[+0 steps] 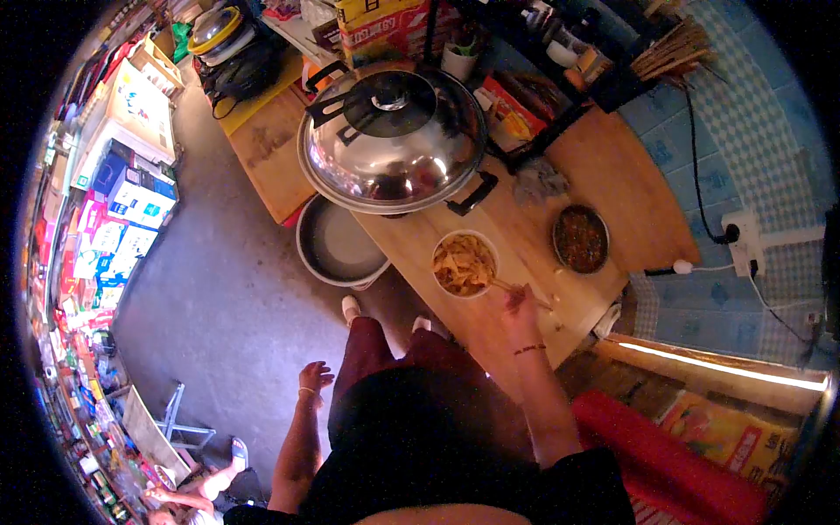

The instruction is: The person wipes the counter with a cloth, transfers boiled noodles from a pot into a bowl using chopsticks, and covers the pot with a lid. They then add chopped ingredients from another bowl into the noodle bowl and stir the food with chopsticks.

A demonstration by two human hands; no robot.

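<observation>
My right hand (518,302) is closed around a pair of chopsticks (500,283) at the near right rim of a white bowl (434,272). Orange-brown pieces of food (464,262) fill this bowl, which stands on the wooden table (402,238). The chopstick tips reach the bowl's edge; whether they grip any food I cannot make out. Farther right on the table sits a dark round bowl (580,239) of reddish-brown food or sauce. My left hand (316,376) hangs over the floor beside my leg, holding nothing, its fingers apart.
A large lidded metal pan (392,144) covers the table's far end. Below the table's left edge is a wide basin (337,241). A power strip (744,241) with cords hangs on the right wall. Another person's leg (219,479) shows at lower left, near a folding stand (182,424).
</observation>
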